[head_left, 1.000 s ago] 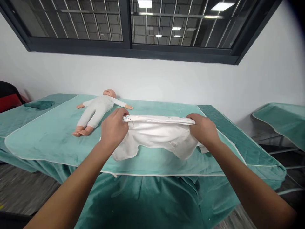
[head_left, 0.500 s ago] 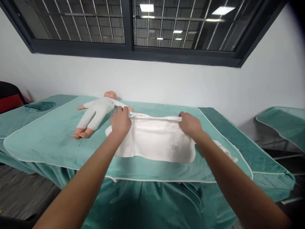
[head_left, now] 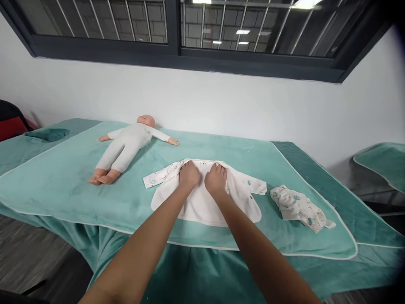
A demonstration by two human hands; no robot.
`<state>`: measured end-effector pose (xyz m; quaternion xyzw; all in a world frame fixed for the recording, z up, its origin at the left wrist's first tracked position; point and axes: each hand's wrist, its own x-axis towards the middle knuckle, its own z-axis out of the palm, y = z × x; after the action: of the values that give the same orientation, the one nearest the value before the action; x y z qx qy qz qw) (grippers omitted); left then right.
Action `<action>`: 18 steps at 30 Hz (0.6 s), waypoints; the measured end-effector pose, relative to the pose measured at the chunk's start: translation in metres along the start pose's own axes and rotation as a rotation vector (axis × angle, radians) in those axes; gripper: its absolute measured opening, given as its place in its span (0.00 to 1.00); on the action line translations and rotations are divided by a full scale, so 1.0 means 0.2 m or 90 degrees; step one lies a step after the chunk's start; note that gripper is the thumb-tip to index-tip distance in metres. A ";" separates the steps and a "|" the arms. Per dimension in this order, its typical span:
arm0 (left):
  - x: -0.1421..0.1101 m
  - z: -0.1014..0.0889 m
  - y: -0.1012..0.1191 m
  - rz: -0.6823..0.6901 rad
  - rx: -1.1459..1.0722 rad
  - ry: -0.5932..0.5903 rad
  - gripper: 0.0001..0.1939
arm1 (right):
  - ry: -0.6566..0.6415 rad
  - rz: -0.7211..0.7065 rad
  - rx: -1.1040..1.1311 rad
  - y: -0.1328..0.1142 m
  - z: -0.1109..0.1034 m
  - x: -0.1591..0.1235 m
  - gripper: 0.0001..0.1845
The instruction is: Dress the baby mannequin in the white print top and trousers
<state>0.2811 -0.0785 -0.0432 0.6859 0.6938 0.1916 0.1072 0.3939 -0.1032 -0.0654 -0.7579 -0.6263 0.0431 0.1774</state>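
Observation:
A white baby garment (head_left: 205, 204) with small printed figures lies spread flat on the teal blanket (head_left: 63, 190), its sleeves out to both sides. My left hand (head_left: 189, 174) and my right hand (head_left: 216, 179) rest side by side on its upper middle, palms down and fingers stretched flat, holding nothing. A baby doll (head_left: 126, 145) in a pale grey suit lies on its back at the far left of the blanket, arms spread. A second small printed garment (head_left: 299, 207) lies bunched to the right of the spread one.
The blanket covers a table with a darker green cover (head_left: 332, 177) that hangs over the front edge. A white wall and dark window frame stand behind. Another green-covered table (head_left: 384, 162) is at the right. A red and black object (head_left: 11, 122) sits at the far left.
The garment, held up by its top edge a second ago, was lowered and now lies flat. Both hands let go and came together on its middle. The bunched garment has come into view.

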 end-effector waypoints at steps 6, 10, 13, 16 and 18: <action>0.12 0.04 0.08 -0.066 -0.079 0.094 0.19 | 0.079 0.091 0.094 -0.08 0.02 0.11 0.33; 0.23 0.10 0.08 -0.062 -0.096 0.128 0.23 | 0.086 0.053 0.085 -0.05 0.02 0.23 0.33; 0.31 0.14 0.05 -0.032 -0.090 0.133 0.27 | 0.093 0.037 0.066 0.03 0.04 0.33 0.35; 0.35 0.19 0.01 -0.002 -0.075 0.129 0.30 | 0.058 0.009 0.038 0.09 0.08 0.38 0.35; 0.35 0.22 0.00 0.020 -0.034 0.119 0.31 | 0.026 -0.001 0.025 0.11 0.10 0.39 0.34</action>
<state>0.2962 -0.0036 -0.0752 0.6727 0.6845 0.2750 0.0572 0.4248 -0.0277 -0.0783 -0.7547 -0.6221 0.0399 0.2046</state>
